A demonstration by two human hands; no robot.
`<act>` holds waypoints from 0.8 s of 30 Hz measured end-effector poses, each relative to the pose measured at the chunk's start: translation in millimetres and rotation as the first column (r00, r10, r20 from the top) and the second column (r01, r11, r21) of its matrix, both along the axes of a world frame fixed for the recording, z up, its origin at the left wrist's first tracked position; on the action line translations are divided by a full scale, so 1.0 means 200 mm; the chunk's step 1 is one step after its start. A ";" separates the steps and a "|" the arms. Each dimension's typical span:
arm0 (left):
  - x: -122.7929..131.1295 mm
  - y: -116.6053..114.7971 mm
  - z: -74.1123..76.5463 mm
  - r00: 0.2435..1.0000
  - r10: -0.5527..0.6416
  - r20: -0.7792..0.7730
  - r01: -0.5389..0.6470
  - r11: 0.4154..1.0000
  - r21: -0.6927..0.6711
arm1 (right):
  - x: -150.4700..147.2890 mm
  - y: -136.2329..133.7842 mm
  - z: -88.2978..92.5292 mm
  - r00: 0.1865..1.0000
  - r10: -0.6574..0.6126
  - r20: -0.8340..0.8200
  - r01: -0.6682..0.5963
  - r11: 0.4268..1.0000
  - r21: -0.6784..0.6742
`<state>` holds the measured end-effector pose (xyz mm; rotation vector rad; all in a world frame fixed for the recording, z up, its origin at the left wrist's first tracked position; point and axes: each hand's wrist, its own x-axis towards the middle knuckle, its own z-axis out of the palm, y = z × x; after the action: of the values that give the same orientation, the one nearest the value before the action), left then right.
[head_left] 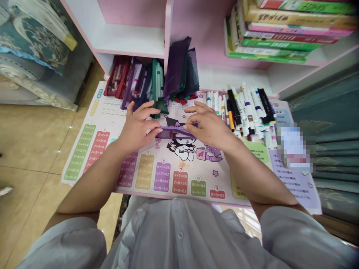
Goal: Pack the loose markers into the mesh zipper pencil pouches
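The left hand [137,127] and right hand [209,125] each grip one end of a flat purple pouch [175,132], positioned over the multiplication-table desk mat [165,179]. Further dark pouches [179,71] remain stacked against the shelf, untouched; marker pens [246,112] lie alongside.

Probably a home study corner: pink shelves [130,41], sofa [33,80]

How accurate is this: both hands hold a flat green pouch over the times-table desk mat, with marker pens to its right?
Not quite: the head view shows the flat pouch is purple, not green. Otherwise it stands: the left hand and right hand hold it over the times-table desk mat, with marker pens to its right.
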<state>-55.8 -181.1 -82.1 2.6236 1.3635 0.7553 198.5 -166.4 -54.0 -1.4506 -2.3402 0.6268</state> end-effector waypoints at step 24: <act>0.00 0.00 0.01 1.000 0.018 0.005 -0.018 0.999 -0.042 | 0.06 -0.01 -0.01 0.999 -0.036 -0.007 0.037 0.999 0.014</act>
<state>-56.5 -180.3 -81.0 2.5790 1.3876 0.7282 210.3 -169.2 -56.7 -1.4789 -2.3027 0.6029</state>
